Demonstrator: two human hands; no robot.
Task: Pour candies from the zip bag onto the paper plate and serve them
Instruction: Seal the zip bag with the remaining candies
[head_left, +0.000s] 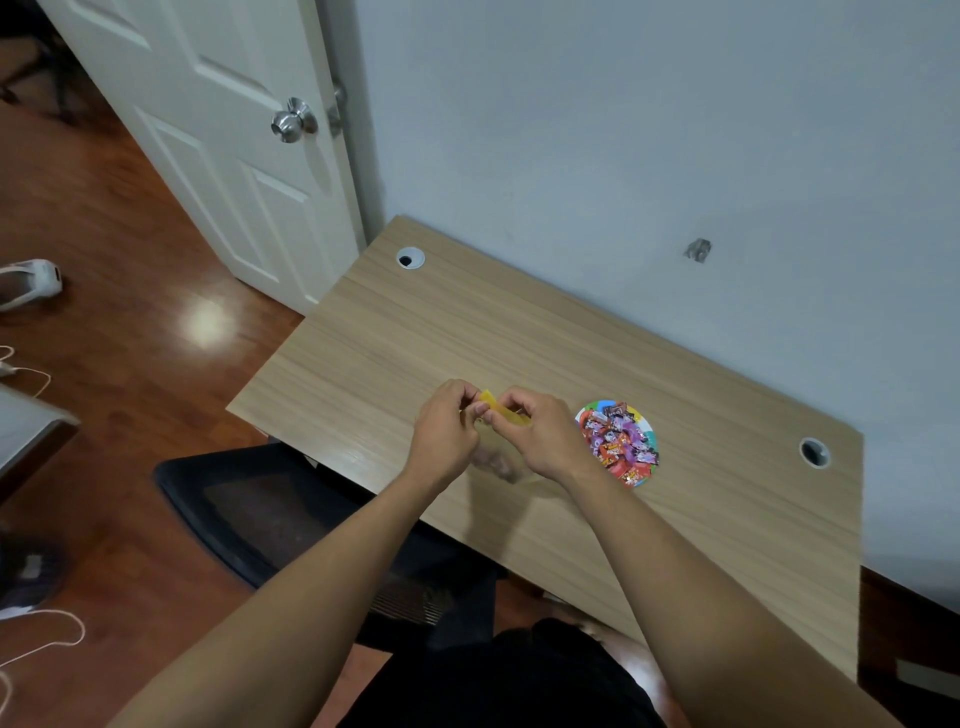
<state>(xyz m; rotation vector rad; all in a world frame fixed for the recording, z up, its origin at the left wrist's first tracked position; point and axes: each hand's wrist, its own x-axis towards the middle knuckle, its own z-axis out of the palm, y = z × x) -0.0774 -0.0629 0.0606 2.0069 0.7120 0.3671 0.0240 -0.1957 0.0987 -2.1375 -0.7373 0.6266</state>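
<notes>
While both of our hands pinch the yellow zip strip of the zip bag (503, 412) above the desk (675, 405), the candies (618, 441) already lie heaped on the paper plate (644, 423), which sits just beyond our right knuckles. Our left hand (447, 431) has its fingers curled tight on the near end of the strip; our right hand (540, 436) nips the same strip a little further along, thumb against fingertips. Below our fingers the clear body of the bag hangs down, blurred, and whether any candy remains inside it we cannot tell.

We judge the bag to be thin, limp and nearly weightless now, so it will flop and cling rather than keep a shape. The zip strip is its only firm part and the sensible place to hold it; the film below is slick and would slide through a loose pinch.

The plate looks light and bendable. We would take it under the rim on two opposite sides, since the wrapped sweets are piled loosely and could slide off if it tips or sags.
</notes>
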